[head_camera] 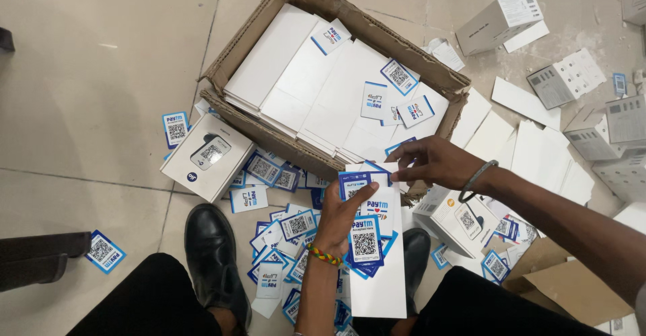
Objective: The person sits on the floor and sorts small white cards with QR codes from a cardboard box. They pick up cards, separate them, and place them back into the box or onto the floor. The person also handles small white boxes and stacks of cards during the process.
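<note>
We have a cardboard box (431,73) beyond our hands already well filled with flat white sleeves, while our left hand (343,218) grips one white sleeve (380,269), our right hand (437,162) pinches its top, and many code cards (282,232) lie loose beside our left wrist

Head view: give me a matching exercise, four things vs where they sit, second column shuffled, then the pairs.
Things:
1. left hand
2. right hand
3. cardboard box
4. black shoe

Places:
A. on the floor, at the lower left of the scattered stickers
B. pinching the top edge of the white sleeve
C. flat against the sleeve's front, thumb beside the blue sticker
D. open on the tiles, full of stacked flat white sleeves

Pairs: 1-C, 2-B, 3-D, 4-A
</note>
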